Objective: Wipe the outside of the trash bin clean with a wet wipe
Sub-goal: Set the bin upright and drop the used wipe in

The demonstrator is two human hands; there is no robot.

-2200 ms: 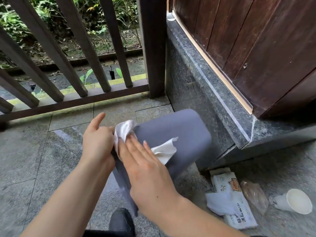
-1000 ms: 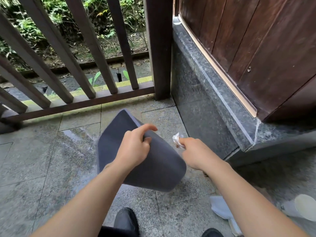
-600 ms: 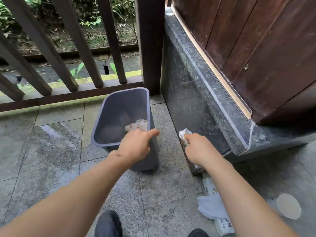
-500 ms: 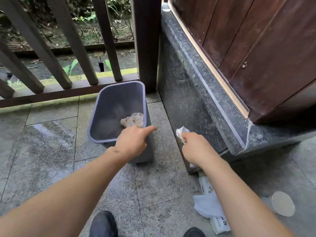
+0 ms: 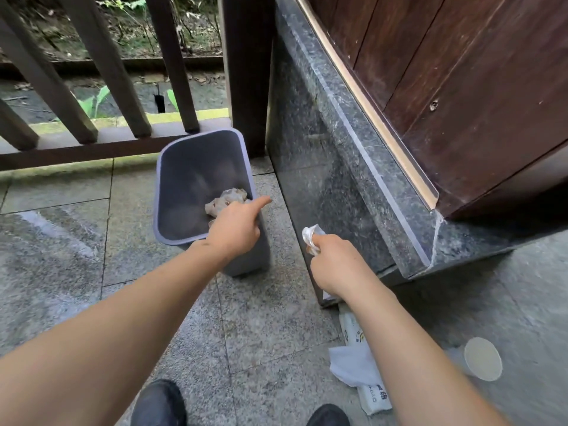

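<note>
The grey trash bin [image 5: 187, 182] stands upright on the stone floor by the railing post, with crumpled paper [image 5: 226, 200] inside it. My left hand [image 5: 235, 230] grips the bin's near right rim, thumb stretched out to the right. My right hand [image 5: 333, 265] is a fist to the right of the bin, apart from it, closed on a scrunched white wet wipe [image 5: 309, 235] that pokes out above the knuckles.
A dark stone step [image 5: 353, 167] and a wooden door [image 5: 461, 87] rise on the right. A wooden railing [image 5: 101, 87] runs behind the bin. A wet wipe pack [image 5: 365, 379] and a paper cup [image 5: 482, 358] lie on the floor at the lower right. My shoes [image 5: 159, 404] are at the bottom.
The bin went from tilted on its side under both hands to standing upright by the post. My right hand came off it with the wipe balled up; in the last half second little moved.
</note>
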